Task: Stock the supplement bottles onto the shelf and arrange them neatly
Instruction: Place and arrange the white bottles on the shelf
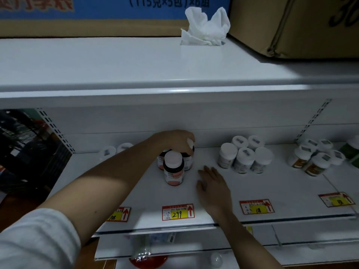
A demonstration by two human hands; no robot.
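A small cluster of dark supplement bottles with white caps and pink labels stands mid-shelf. The front bottle (pixel 173 168) stands free. My left hand (pixel 174 139) reaches over the cluster and grips the cap of a rear bottle (pixel 188 160). My right hand (pixel 212 184) lies flat with straight fingers on the white shelf (pixel 281 191), just right of the cluster and holding nothing. A third bottle (pixel 160 161) is partly hidden behind the front one.
Several white bottles (pixel 245 155) stand to the right, more bottles (pixel 314 157) at far right, two white caps (pixel 114 149) at back left. Price tags (pixel 178 212) line the shelf front. On top lie a crumpled white cloth (pixel 206 28) and a cardboard box (pixel 303 26).
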